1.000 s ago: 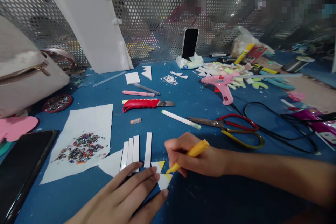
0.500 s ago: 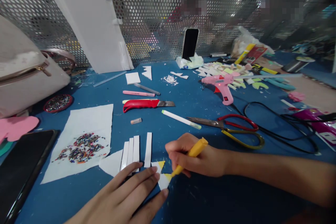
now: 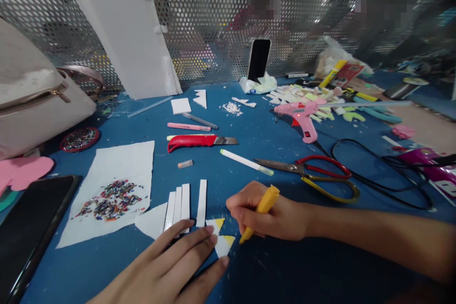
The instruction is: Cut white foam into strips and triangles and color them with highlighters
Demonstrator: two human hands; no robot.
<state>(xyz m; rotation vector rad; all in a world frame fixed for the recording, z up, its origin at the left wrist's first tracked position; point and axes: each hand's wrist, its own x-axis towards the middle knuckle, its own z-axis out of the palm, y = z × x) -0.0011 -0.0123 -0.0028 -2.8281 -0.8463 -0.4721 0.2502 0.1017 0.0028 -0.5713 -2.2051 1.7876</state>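
Note:
My right hand grips a yellow marker, its tip pointing down just right of a small white triangular piece with a yellow-coloured corner. A second white piece with a yellow corner lies right above it. My left hand lies flat with fingers stretched out, its fingertips pressing on the left sides of both pieces. Beyond its fingers are several white strips, partly over a rounded white piece, and one separate strip.
Scissors, a red-handled cutter, a white pen and a pink glue gun lie beyond my hands. At left are paper with colourful bits, a phone and a bag. A perforated metal panel stands behind.
The marker tip has lifted off the yellow corner and shifted slightly right with my right hand. My left hand stays in place on the pieces.

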